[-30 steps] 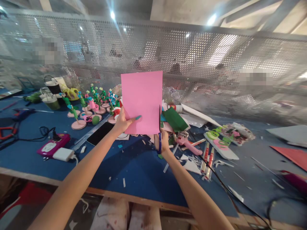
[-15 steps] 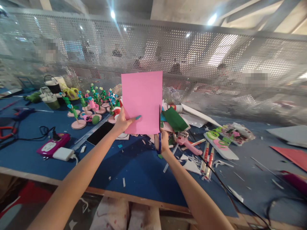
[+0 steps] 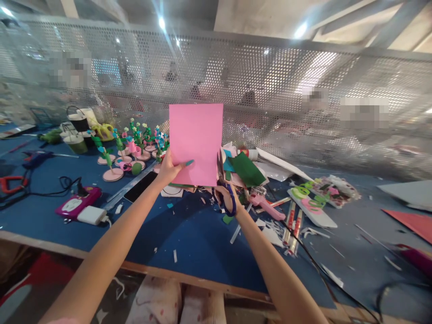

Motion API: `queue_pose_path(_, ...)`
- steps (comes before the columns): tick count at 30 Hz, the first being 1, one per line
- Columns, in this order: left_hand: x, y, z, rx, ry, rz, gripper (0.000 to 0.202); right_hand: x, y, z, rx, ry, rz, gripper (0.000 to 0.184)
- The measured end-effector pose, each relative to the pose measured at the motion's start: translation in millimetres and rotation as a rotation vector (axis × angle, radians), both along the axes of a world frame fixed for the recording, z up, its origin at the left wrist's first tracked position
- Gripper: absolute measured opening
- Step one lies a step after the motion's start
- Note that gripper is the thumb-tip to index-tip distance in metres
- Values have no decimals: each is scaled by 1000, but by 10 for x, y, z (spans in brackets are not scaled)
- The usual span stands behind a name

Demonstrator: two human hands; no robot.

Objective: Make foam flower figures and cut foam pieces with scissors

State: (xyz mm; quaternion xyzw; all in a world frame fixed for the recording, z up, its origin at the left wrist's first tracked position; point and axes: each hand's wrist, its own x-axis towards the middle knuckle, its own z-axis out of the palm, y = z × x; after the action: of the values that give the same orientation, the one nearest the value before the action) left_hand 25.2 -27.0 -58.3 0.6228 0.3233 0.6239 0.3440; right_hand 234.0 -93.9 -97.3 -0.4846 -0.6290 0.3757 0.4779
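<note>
A pink sheet of paper (image 3: 195,139) is held upright above the table by my left hand (image 3: 169,170). The thumb lies on the near face of the sheet, and the other fingers are mostly hidden behind it. My right hand (image 3: 232,198) grips a pair of scissors (image 3: 230,191) with dark blue handles. Their blades point up, beside the sheet's lower right edge. Behind the scissors lie a dark green sheet (image 3: 248,168) and other paper pieces. A pink glue gun (image 3: 266,206) rests just right of my right hand.
Several small craft plants on round pink bases (image 3: 113,174) stand at the left, near a black phone (image 3: 140,186) and a purple power strip (image 3: 79,202). A white tray (image 3: 312,207) and paper scraps (image 3: 272,235) lie right. A perforated metal screen (image 3: 270,90) rises behind.
The pink sheet and my left hand have shifted slightly left. The scissors have turned, so their handles and blades show more, and the blades now sit at the sheet's edge.
</note>
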Motion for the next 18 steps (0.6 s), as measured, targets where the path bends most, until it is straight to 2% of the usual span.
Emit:
queue_pose_path(6, -34, -57, 68, 23, 43, 33, 91, 23, -26, 61, -41, -3, 42, 48)
queue_pose_path(9, -28, -80, 99, -32, -26, -51, 91, 12, -40, 103, -17, 1, 22, 43)
queue_pose_path(13, -33, -103, 127, -183, -101, -211, 81, -3, -54, 134, 19, 49, 25, 35)
queue_pose_path(16, -27, -130, 142, -229, -102, -274, 77, 10, -16, 66, 38, 80, 5, 30)
queue_pose_path(18, -4, -153, 142, -241, -87, -269, 76, 32, 37, -24, 66, 75, -65, 27)
